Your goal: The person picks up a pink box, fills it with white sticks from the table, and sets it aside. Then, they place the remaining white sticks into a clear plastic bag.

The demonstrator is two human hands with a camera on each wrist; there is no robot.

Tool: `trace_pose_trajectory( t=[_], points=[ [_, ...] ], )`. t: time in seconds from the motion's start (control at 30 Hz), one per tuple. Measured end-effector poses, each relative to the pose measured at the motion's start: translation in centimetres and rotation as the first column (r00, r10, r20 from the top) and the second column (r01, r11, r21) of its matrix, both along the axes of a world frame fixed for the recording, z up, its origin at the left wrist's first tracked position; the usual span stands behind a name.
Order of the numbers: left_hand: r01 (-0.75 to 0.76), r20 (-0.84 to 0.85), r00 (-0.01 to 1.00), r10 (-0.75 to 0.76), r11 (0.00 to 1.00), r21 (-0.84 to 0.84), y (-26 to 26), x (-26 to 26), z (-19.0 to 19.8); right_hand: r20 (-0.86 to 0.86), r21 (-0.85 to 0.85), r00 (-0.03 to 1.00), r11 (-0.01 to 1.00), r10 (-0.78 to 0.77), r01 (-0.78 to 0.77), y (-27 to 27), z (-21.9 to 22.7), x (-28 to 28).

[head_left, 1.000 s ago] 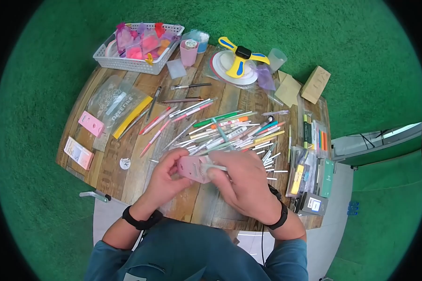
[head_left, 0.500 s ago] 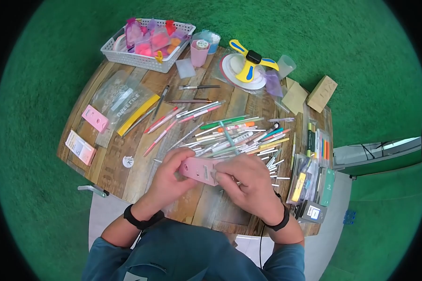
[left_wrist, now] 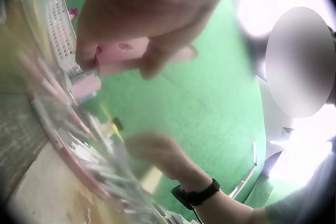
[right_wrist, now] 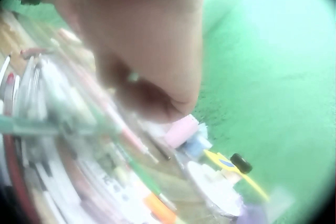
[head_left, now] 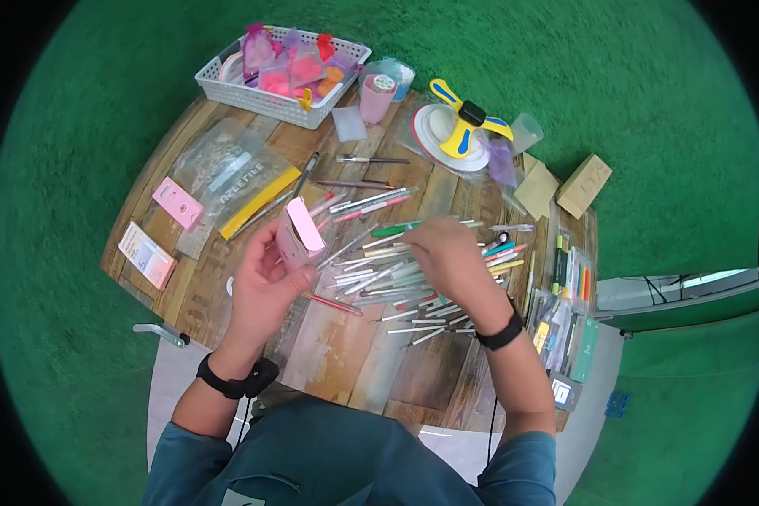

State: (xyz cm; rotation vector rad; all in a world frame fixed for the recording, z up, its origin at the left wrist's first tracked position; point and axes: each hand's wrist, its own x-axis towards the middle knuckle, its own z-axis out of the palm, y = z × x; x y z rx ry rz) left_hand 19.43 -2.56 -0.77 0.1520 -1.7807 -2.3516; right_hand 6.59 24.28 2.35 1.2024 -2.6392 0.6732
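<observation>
The left hand (head_left: 257, 295) should grip the pink box (head_left: 298, 239) lightly, inside the table (head_left: 320, 363)'s near edge; the right hand (head_left: 449, 257) curls, whether holding anything I cannot tell.

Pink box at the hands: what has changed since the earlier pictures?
The pink box has moved left and forward, one end now turned up. The right hand has let go of it and moved forward over the pens. The left hand still grips the box. The white basket and yellow three-armed object stayed put.
</observation>
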Motion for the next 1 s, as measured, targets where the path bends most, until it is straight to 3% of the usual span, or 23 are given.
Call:
trace_pose_trajectory(
  t=[0.2, 0.33, 0.73, 0.87, 0.9, 0.93, 0.97, 1.0],
  points=[
    [-0.084, -0.003, 0.996, 0.084, 0.996, 0.013, -1.1, 0.5, 0.4, -0.041, 0.263, 0.993, 0.96, 0.11, -0.096, -2.8, -3.9, -4.1],
    [-0.095, -0.001, 0.996, 0.095, 0.995, 0.016, -1.7, 0.7, 0.1, -0.036, 0.465, 0.986, 0.876, 0.163, -0.128, -3.9, -3.4, -5.9],
    [-0.023, 0.028, 0.999, 0.022, 0.999, 0.024, -0.7, 1.2, -0.5, 0.039, 0.608, 0.993, 0.786, 0.109, -0.11, -5.4, -2.8, -6.5],
    [0.047, 0.06, 0.997, -0.044, 0.998, -0.04, -0.5, 2.0, -1.5, 0.083, 0.562, 0.989, 0.814, 0.122, -0.147, -5.3, -1.1, -6.1],
    [0.04, 0.053, 0.998, -0.038, 0.999, -0.036, -0.5, 2.1, -1.6, 0.17, 0.413, 0.985, 0.905, 0.037, -0.105, -4.8, -0.4, -5.9],
    [0.053, 0.056, 0.998, -0.043, 0.982, -0.18, -0.5, 2.2, -1.7, 0.27, 0.258, 0.962, 0.965, -0.032, -0.04, -4.2, 0.2, -5.6],
    [0.066, 0.061, 0.997, -0.048, 0.945, -0.321, -0.5, 2.3, -1.8, 0.266, 0.262, 0.963, 0.964, -0.03, -0.043, -3.4, 0.7, -5.1],
    [0.063, 0.052, 0.998, -0.047, 0.929, -0.365, -0.5, 2.3, -2.7, 0.396, 0.061, 0.918, 0.998, -0.024, 0.0, -2.5, 1.2, -4.5]
  ],
)
